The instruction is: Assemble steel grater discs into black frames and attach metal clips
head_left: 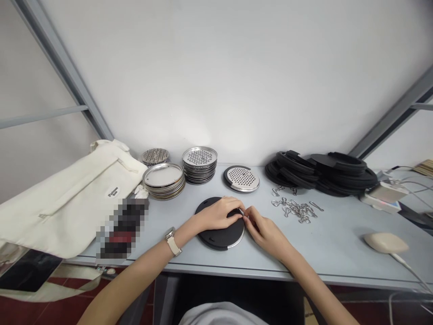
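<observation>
A black round disc (216,237) with a metal rim showing along its lower right edge lies on the table in front of me. My left hand (221,213) rests across its top, thumb and fingers closed on the disc's right edge. At that same edge, my right hand (259,225) is closed in a pinch, its fingertips meeting those of my left. Whatever sits between the right fingertips is too small and hidden to make out. Behind the disc lies a perforated metal grater plate (242,178) in a black holder. Loose metal clips (297,209) are scattered to the right.
Stacked metal plates (164,180) and grater plates (199,162) stand at the back left. Black round holders (341,174) are piled back right. A cream bag (77,194) covers the left end. A white corded device (385,242) lies right, near a white box (385,196).
</observation>
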Demonstrator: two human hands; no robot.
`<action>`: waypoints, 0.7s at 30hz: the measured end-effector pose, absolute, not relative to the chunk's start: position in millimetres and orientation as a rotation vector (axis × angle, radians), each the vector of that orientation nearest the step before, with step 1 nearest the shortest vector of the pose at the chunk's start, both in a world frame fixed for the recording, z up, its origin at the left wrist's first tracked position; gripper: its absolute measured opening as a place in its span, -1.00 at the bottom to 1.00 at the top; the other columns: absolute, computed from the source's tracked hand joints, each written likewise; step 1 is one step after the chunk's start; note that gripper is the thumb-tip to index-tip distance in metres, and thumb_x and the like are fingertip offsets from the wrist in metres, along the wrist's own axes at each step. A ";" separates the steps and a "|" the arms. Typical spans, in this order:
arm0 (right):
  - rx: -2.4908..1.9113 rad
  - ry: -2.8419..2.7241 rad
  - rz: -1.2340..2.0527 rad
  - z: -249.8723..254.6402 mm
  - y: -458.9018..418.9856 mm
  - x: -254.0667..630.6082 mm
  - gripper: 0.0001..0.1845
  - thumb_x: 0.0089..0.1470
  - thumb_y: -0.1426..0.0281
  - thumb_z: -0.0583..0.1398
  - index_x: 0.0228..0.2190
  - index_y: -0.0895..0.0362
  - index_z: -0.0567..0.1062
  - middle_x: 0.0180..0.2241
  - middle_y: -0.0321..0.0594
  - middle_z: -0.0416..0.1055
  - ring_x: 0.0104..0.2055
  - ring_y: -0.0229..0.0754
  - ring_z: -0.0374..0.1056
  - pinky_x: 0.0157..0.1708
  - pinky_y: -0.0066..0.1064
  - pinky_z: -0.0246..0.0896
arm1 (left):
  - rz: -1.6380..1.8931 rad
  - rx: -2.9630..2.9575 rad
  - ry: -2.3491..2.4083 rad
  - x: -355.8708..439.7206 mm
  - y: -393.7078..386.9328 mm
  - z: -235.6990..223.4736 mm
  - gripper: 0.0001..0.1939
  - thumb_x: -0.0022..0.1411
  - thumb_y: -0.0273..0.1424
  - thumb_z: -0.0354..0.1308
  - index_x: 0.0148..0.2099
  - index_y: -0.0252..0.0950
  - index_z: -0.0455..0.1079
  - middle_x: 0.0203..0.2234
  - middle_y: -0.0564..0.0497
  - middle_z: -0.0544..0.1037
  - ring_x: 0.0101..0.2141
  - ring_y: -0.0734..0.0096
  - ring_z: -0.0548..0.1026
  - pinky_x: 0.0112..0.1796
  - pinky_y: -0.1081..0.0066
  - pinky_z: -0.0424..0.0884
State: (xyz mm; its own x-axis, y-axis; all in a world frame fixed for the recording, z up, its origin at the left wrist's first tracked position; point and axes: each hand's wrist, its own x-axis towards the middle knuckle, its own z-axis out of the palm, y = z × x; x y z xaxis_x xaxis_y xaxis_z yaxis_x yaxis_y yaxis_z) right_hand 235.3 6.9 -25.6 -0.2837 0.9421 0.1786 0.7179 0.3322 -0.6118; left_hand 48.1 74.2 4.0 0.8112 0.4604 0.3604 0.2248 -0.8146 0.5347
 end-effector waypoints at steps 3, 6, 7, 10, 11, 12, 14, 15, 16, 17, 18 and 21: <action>-1.455 -2.086 0.580 -25.1 6.4 235.3 -0.83 0.26 0.28 -0.10 -0.34 0.05 0.19 -0.52 -0.31 0.33 -0.52 -0.18 0.32 -0.47 -0.43 0.13 | 0.668 2.523 0.523 47.7 74.1 3.5 -0.86 0.25 -0.53 0.04 -0.13 -0.29 0.33 -0.24 -0.03 0.49 -0.17 0.34 0.43 -0.07 0.34 0.29; -1.491 -2.103 0.559 -25.3 6.2 235.1 -0.83 0.26 0.28 -0.11 -0.34 0.05 0.17 -0.54 -0.32 0.32 -0.54 -0.18 0.29 -0.49 -0.43 0.10 | 0.665 2.521 0.523 47.4 74.1 3.5 -0.86 0.26 -0.52 0.04 -0.12 -0.30 0.33 -0.23 -0.03 0.48 -0.17 0.35 0.42 -0.06 0.35 0.29; -1.501 -2.114 0.547 -25.5 6.3 235.0 -0.83 0.27 0.28 -0.11 -0.34 0.05 0.17 -0.54 -0.32 0.32 -0.54 -0.18 0.29 -0.49 -0.43 0.09 | 0.665 2.523 0.519 47.4 74.2 3.5 -0.86 0.26 -0.52 0.04 -0.12 -0.30 0.33 -0.23 -0.04 0.48 -0.17 0.35 0.42 -0.06 0.36 0.29; -1.512 -2.148 0.504 -26.3 7.1 234.9 -0.83 0.27 0.30 -0.12 -0.32 0.06 0.18 -0.52 -0.30 0.34 -0.53 -0.17 0.29 -0.48 -0.43 0.08 | 0.672 2.533 0.511 47.5 74.6 3.4 -0.86 0.25 -0.52 0.05 -0.13 -0.31 0.32 -0.24 -0.04 0.48 -0.18 0.36 0.42 -0.07 0.37 0.29; -1.513 -2.159 0.490 -26.5 7.4 234.9 -0.82 0.27 0.30 -0.13 -0.31 0.06 0.19 -0.52 -0.29 0.35 -0.53 -0.17 0.30 -0.48 -0.42 0.08 | 0.676 2.535 0.508 47.5 74.7 3.4 -0.86 0.25 -0.52 0.05 -0.13 -0.31 0.32 -0.25 -0.04 0.48 -0.18 0.36 0.42 -0.07 0.37 0.29; -1.515 -2.168 0.480 -26.7 7.6 234.9 -0.82 0.27 0.30 -0.13 -0.31 0.06 0.20 -0.52 -0.28 0.36 -0.52 -0.16 0.31 -0.48 -0.42 0.07 | 0.678 2.536 0.504 47.5 74.8 3.3 -0.87 0.25 -0.53 0.05 -0.13 -0.31 0.32 -0.25 -0.03 0.48 -0.18 0.36 0.42 -0.08 0.37 0.29; -1.519 -2.180 0.469 -26.8 7.8 235.1 -0.80 0.28 0.30 -0.14 -0.30 0.07 0.21 -0.51 -0.27 0.37 -0.51 -0.15 0.32 -0.48 -0.42 0.07 | 0.678 2.537 0.494 47.3 75.0 3.3 -0.87 0.25 -0.53 0.05 -0.14 -0.31 0.31 -0.25 -0.03 0.47 -0.18 0.36 0.42 -0.07 0.37 0.29; -1.520 -2.185 0.466 -26.9 7.9 235.2 -0.79 0.28 0.30 -0.14 -0.30 0.07 0.22 -0.51 -0.26 0.38 -0.51 -0.15 0.33 -0.48 -0.42 0.07 | 0.677 2.538 0.490 47.1 75.0 3.3 -0.87 0.25 -0.54 0.05 -0.13 -0.31 0.31 -0.25 -0.03 0.47 -0.18 0.36 0.41 -0.07 0.37 0.29; -1.522 -2.190 0.461 -27.0 8.1 235.3 -0.79 0.28 0.30 -0.15 -0.29 0.07 0.22 -0.50 -0.26 0.39 -0.50 -0.14 0.34 -0.48 -0.41 0.07 | 0.676 2.539 0.488 47.0 75.0 3.2 -0.86 0.25 -0.54 0.04 -0.13 -0.31 0.31 -0.25 -0.03 0.47 -0.18 0.36 0.41 -0.07 0.36 0.29; -1.523 -2.196 0.454 -27.1 8.3 235.3 -0.78 0.28 0.30 -0.15 -0.29 0.07 0.22 -0.50 -0.25 0.40 -0.50 -0.14 0.34 -0.48 -0.41 0.08 | 0.673 2.540 0.489 46.8 75.0 3.1 -0.86 0.25 -0.54 0.04 -0.13 -0.31 0.31 -0.25 -0.04 0.47 -0.18 0.36 0.41 -0.06 0.36 0.29; -1.525 -2.202 0.444 -27.4 8.5 235.4 -0.78 0.29 0.30 -0.15 -0.28 0.07 0.23 -0.49 -0.24 0.40 -0.50 -0.14 0.34 -0.48 -0.41 0.07 | 0.669 2.542 0.489 46.7 75.1 2.9 -0.86 0.25 -0.54 0.04 -0.13 -0.30 0.31 -0.24 -0.04 0.47 -0.17 0.35 0.41 -0.06 0.35 0.28; -1.531 -2.217 0.426 -28.4 9.6 235.6 -0.77 0.29 0.30 -0.17 -0.29 0.07 0.22 -0.49 -0.23 0.41 -0.50 -0.13 0.35 -0.49 -0.41 0.07 | 0.658 2.544 0.491 46.6 75.2 2.0 -0.85 0.25 -0.54 0.03 -0.13 -0.30 0.30 -0.24 -0.04 0.46 -0.17 0.34 0.41 -0.06 0.34 0.28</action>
State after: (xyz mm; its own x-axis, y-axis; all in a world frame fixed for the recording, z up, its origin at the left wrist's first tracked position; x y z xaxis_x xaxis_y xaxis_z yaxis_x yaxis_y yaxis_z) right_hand 235.6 9.6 -28.4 -0.3121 0.9367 0.1588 0.8112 0.3497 -0.4687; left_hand 46.6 75.2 2.0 0.8216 0.4419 0.3602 0.2197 -0.8284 0.5152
